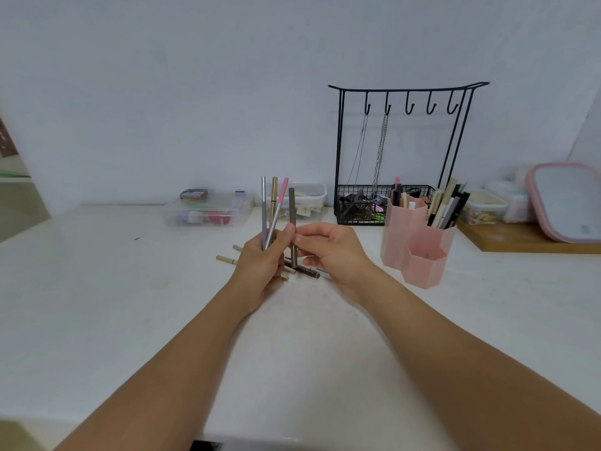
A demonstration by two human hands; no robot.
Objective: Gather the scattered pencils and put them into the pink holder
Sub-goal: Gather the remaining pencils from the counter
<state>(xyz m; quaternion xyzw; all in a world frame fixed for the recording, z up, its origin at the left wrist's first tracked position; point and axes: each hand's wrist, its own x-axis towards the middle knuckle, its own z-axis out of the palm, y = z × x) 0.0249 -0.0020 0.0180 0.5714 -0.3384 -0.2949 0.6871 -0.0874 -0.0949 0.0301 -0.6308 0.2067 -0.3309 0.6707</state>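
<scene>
My left hand (pixel 260 268) grips an upright bunch of three pencils (pixel 272 206): grey, gold and pink-capped. My right hand (pixel 328 252) pinches a dark brown pencil (pixel 292 219) held upright right beside the bunch, where my left thumb also meets it. Under my hands several pencils lie on the white table: beige ones (pixel 226 260) to the left and a dark one (pixel 305 271) in the middle. The pink holder (pixel 419 252) stands to the right of my hands, with several pens and pencils standing in its taller compartments.
A black wire rack (pixel 400 151) with hooks, chains and a basket stands behind the holder. Clear plastic boxes (pixel 208 209) sit at the back by the wall. A wooden board (pixel 520 239) with a pink-rimmed lid and a small container is at the far right.
</scene>
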